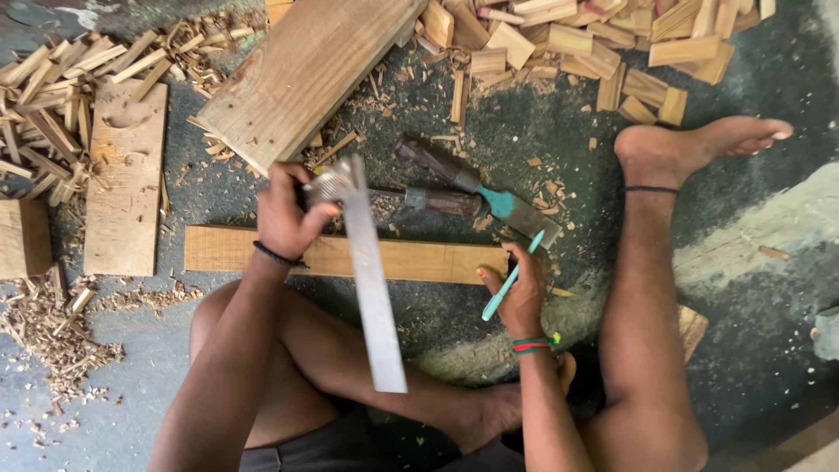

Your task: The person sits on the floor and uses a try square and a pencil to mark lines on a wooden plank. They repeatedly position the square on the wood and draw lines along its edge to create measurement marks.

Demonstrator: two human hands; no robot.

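Plank (411, 260) on floor before crossed legs; two chisels (454, 185) just beyond it; board (306, 74) farther back.

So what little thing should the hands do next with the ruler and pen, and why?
Probably lower the metal square flat onto the wooden strip. The left hand holds it by its head, its blade tilted up over the strip, while the right hand holds a teal pen at the strip's end.
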